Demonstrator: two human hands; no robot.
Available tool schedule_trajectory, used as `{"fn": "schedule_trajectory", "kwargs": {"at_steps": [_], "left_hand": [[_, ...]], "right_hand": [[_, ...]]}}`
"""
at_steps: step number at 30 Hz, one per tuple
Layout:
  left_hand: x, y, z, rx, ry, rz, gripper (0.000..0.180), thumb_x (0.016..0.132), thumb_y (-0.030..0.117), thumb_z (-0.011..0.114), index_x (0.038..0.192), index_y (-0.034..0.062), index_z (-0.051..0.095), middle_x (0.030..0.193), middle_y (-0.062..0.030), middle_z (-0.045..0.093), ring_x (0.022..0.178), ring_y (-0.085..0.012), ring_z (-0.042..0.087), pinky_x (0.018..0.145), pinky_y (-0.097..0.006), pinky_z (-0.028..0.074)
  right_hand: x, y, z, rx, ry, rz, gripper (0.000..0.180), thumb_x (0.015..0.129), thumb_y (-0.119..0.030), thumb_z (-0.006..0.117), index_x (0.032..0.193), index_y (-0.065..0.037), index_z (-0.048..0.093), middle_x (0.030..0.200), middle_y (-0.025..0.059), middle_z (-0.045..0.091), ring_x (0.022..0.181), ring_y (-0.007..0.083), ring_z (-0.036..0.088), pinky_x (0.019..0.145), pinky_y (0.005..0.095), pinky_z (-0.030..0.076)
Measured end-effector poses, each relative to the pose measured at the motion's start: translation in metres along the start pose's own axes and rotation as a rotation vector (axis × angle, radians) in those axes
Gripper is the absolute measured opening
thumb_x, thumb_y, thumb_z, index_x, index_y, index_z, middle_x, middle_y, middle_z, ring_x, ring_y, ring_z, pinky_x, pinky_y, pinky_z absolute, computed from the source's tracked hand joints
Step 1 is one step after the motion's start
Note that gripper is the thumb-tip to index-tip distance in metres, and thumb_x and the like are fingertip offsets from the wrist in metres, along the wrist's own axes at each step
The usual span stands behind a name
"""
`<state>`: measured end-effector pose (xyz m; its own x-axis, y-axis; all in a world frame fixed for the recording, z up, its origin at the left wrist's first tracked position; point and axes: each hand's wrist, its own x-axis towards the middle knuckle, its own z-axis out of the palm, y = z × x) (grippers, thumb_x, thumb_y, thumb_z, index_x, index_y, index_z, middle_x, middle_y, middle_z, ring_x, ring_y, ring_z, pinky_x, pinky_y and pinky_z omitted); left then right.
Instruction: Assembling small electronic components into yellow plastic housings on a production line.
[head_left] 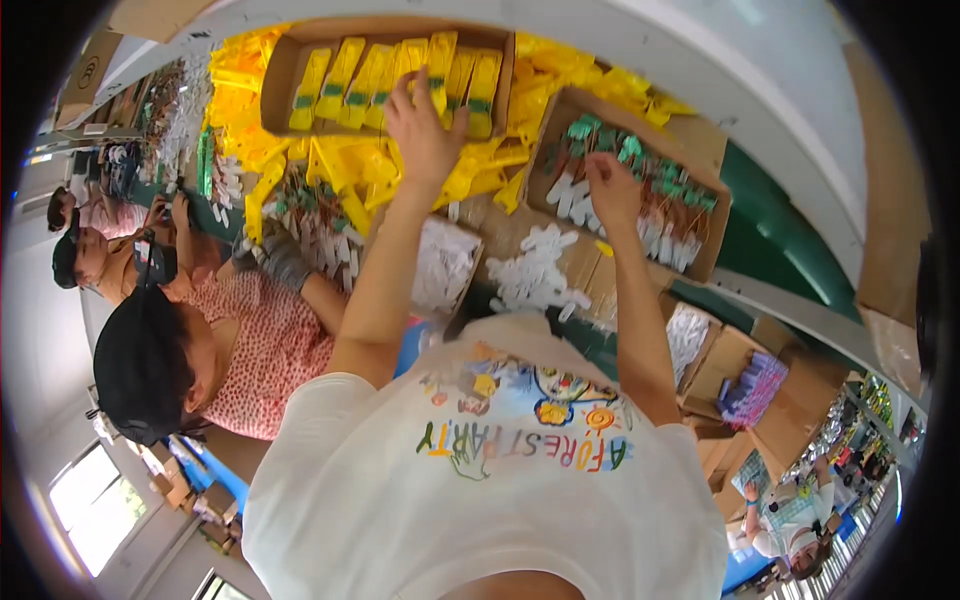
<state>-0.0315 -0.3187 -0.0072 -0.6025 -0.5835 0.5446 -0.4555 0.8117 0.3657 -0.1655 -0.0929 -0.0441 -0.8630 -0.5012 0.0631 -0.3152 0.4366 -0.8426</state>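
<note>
While we lean over the bench, both hands work in cardboard trays: left on the yellow packs, right on the green-topped ones.

Largest first: the green table (770,215) carries a loose yellow heap (480,165), then 2 open trays. The far tray (282,75) holds a row of long yellow packs (350,80) with green bands, standing side by side, their long axes running away from us. Our left hand (425,130) rests on that row, fingers spread and pressing the pack tops, gripping nothing we can make out. The near tray (712,250) lies to the right (tilted, green-and-white tagged bundles (650,190) inside); our right hand (612,195) dips into it, fingers curled, though we cannot tell whether they pinch a bundle. White tags (535,275) lie between our arms.
</note>
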Motion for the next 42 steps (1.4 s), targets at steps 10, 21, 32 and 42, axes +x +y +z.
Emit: {"fn": "schedule_trajectory", "kwargs": {"at_steps": [10,21,32,42], "left_hand": [[-0.122,-0.004,0.036,-0.066,-0.179,-0.095,0.044,0.071,0.012,0.068,0.113,0.007,0.053,0.11,-0.0169,0.05,0.094,-0.0343,0.052,0.079,-0.043,0.043],[-0.101,-0.029,0.012,0.199,-0.255,0.082,0.032,0.07,0.019,0.069,0.1,0.01,0.06,0.1,-0.0095,0.055,0.089,-0.0308,0.053,0.072,-0.039,0.046],[-0.119,0.026,-0.112,-1.253,-0.24,-0.798,0.023,0.082,0.01,0.067,0.1,0.0007,0.056,0.088,-0.0041,0.062,0.072,-0.0124,0.057,0.067,-0.023,0.046],[-0.186,0.106,-0.118,-1.549,-0.968,-1.012,0.04,0.069,-0.004,0.064,0.099,0.011,0.043,0.083,-0.0021,0.049,0.08,-0.0136,0.054,0.067,-0.026,0.046]], "right_hand": [[-0.158,0.05,0.0,-0.136,-0.126,-0.135,0.011,0.082,-0.014,0.06,0.09,-0.007,0.065,0.074,0.0114,0.065,0.06,0.0233,0.063,0.055,0.0307,0.048],[-0.138,0.096,0.024,-0.384,0.004,-0.174,0.02,0.077,-0.015,0.061,0.096,-0.01,0.063,0.098,0.0122,0.062,0.085,0.0317,0.061,0.073,0.0406,0.05],[-0.14,0.106,0.007,-0.476,-0.177,-0.293,0.022,0.083,-0.023,0.056,0.099,-0.009,0.06,0.091,0.0135,0.064,0.084,0.0314,0.06,0.074,0.0441,0.048],[-0.17,-0.04,-0.074,-0.053,-0.401,-0.151,0.014,0.078,-0.014,0.065,0.083,-0.002,0.061,0.074,0.0108,0.059,0.059,0.0184,0.059,0.053,0.0292,0.046]]}}
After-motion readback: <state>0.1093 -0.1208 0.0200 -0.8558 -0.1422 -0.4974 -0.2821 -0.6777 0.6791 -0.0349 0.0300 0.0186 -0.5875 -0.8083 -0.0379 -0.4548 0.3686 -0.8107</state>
